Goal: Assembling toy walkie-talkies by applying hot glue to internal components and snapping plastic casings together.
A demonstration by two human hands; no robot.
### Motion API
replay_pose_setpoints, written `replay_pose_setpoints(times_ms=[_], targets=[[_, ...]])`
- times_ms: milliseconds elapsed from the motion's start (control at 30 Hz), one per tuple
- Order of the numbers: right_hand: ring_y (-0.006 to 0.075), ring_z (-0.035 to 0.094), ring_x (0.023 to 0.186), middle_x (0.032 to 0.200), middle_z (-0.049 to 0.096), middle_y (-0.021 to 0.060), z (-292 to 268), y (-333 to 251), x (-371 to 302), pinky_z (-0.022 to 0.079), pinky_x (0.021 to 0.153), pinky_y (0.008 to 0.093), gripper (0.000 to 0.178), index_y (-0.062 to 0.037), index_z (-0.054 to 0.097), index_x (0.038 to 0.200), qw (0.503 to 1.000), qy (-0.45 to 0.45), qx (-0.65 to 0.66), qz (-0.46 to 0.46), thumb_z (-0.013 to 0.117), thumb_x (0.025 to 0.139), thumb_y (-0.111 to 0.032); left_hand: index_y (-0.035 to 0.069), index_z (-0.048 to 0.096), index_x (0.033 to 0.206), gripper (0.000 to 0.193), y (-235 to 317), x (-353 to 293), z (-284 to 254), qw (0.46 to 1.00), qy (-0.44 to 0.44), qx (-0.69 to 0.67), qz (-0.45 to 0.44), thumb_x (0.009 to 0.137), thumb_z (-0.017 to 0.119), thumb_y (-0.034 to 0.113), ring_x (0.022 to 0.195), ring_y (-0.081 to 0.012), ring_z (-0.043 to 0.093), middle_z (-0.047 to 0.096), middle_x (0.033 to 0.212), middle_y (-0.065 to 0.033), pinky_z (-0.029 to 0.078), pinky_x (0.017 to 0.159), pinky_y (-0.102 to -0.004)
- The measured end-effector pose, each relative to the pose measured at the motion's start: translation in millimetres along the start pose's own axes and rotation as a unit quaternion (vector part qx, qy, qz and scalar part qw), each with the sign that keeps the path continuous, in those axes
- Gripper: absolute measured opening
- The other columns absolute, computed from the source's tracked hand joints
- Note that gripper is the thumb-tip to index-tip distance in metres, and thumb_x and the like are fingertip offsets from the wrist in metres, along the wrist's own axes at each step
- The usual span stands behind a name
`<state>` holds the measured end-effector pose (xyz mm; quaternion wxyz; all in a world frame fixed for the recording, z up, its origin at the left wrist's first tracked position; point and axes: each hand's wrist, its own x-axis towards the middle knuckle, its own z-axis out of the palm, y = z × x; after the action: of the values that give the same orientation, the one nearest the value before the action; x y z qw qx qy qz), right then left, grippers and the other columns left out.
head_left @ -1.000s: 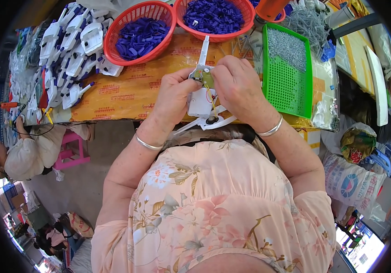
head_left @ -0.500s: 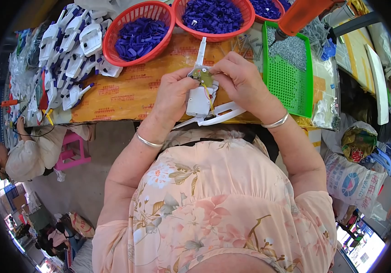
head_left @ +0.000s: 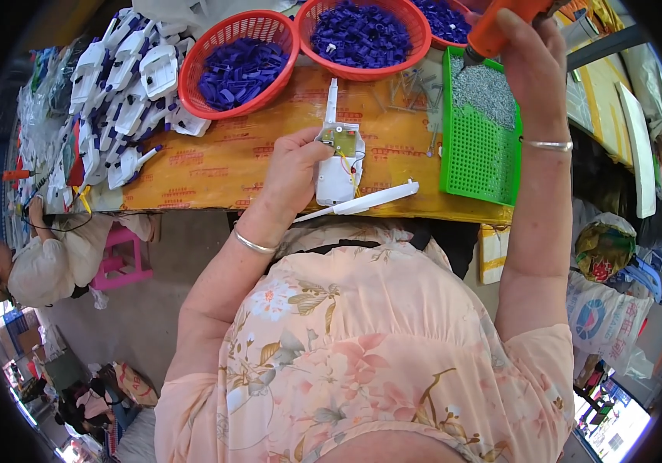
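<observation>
My left hand [head_left: 300, 163] pinches the side of a white plastic housing [head_left: 337, 182] lying on the table, with its narrow stem pointing away from me. A green circuit board [head_left: 341, 140] with red, yellow and dark wires sits in the housing beside my thumb. Up at the far right, my right hand [head_left: 533, 65] is wrapped round an orange power screwdriver [head_left: 491, 35]. Its dark tip points down over the small screws [head_left: 485, 91] in a green tray [head_left: 481, 174]. A loose white plastic cover [head_left: 377, 198] rests along the table's near edge.
Red baskets of purple parts [head_left: 192, 89] line the far side. Finished-looking white and purple units [head_left: 126, 108] are heaped at the left. Long screws [head_left: 416, 94] lie loose near the tray. A co-worker [head_left: 53, 251] sits at the left by a pink stool [head_left: 126, 258].
My right hand has left the circuit board, moved far right and taken hold of the orange screwdriver. My left hand stays at the housing.
</observation>
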<state>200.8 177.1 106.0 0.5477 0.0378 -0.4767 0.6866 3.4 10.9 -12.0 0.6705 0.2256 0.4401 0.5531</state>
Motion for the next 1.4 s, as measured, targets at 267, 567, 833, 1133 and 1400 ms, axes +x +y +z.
replay_pose_setpoints(times_ms=[267, 567, 833, 1133, 1400], targets=[[0.0181, 0.062, 0.08, 0.092, 0.062, 0.0098, 27, -12, -18, 0.051, 0.076, 0.0286, 0.048, 0.0046, 0.045, 0.122, 0.984, 0.053, -0.147, 0.084, 0.062, 0.081, -0.012, -0.011, 0.057, 0.108, 0.035, 1, 1, -1, 0.999, -0.003, -0.041, -0.004, 0.077, 0.042, -0.007, 0.087, -0.0235, 0.065, 0.064, 0.098, -0.0181, 0.053, 0.08, -0.0334], [0.0246, 0.058, 0.086, 0.099, 0.054, 0.0149, 15, -40, -52, 0.044, 0.085, 0.0412, 0.046, 0.0024, 0.045, 0.116, 0.957, -0.07, -0.261, 0.106, 0.054, 0.078, -0.022, -0.01, 0.054, 0.112, 0.04, 5, 5, 0, 1.0, 0.007, -0.004, -0.023, 0.074, 0.042, -0.005, 0.086, -0.0234, 0.065, 0.064, 0.099, -0.0182, 0.054, 0.079, -0.0343], [0.0218, 0.057, 0.086, 0.095, 0.056, 0.0129, 23, -49, -70, 0.045, 0.08, 0.0354, 0.057, 0.0042, 0.046, 0.118, 0.947, -0.017, -0.295, 0.129, 0.06, 0.075, -0.029, -0.007, 0.059, 0.1, 0.028, 8, 6, 12, 0.997, 0.017, 0.067, -0.031, 0.073, 0.054, -0.003, 0.072, -0.0193, 0.065, 0.065, 0.089, -0.0144, 0.054, 0.068, -0.0313], [0.0197, 0.057, 0.068, 0.079, 0.057, 0.0104, 3, -64, -81, 0.048, 0.065, 0.0335, 0.023, 0.0022, 0.052, 0.098, 0.932, 0.104, -0.343, 0.041, 0.055, 0.077, -0.006, -0.01, 0.058, 0.101, 0.027, 3, 15, 20, 0.997, 0.053, 0.032, -0.036, 0.075, 0.053, -0.004, 0.074, -0.0201, 0.064, 0.064, 0.089, -0.014, 0.053, 0.069, -0.0313], [0.015, 0.058, 0.057, 0.069, 0.059, 0.0078, -33, -56, -114, 0.048, 0.056, 0.0277, 0.012, 0.0015, 0.057, 0.087, 0.844, 0.232, -0.48, -0.058, 0.065, 0.079, 0.0, -0.01, 0.052, 0.109, 0.028, -8, 14, 16, 0.998, 0.013, 0.057, -0.013, 0.082, 0.053, 0.0, 0.084, -0.0289, 0.066, 0.064, 0.096, -0.0179, 0.056, 0.074, -0.0381]])
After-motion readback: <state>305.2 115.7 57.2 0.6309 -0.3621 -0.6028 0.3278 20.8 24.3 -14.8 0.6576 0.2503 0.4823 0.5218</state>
